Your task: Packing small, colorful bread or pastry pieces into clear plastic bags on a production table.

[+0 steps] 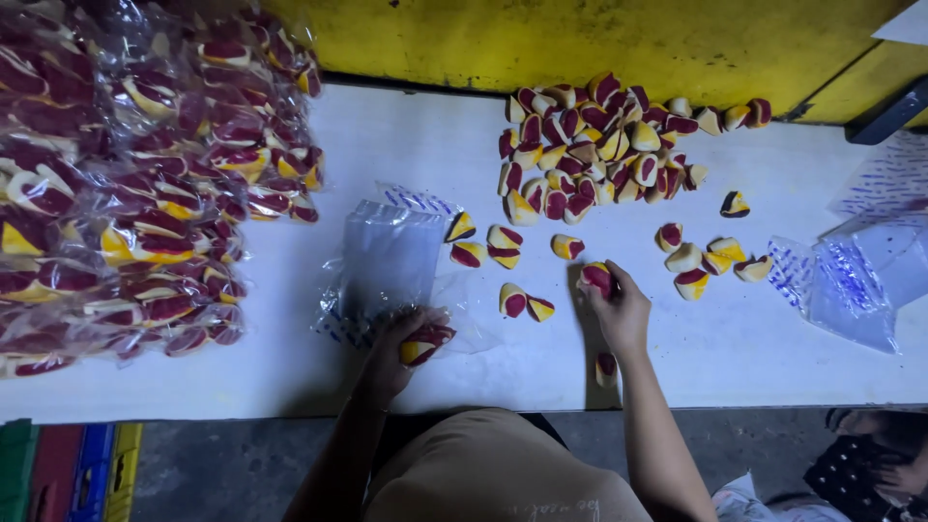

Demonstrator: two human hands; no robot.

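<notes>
My left hand rests on the white table, gripping the mouth of a clear plastic bag with a few red, yellow and white candy pieces inside it. My right hand is closed around one red candy piece at its fingertips. Loose pieces lie scattered between both hands, and one more candy piece sits beside my right wrist. A big pile of the same candies lies beyond my right hand.
Filled clear bags of candies are stacked at the left. Empty plastic bags with blue print lie at the right. A yellow wall runs along the table's far edge. Coloured crates stand below left. Another person's hand shows at bottom right.
</notes>
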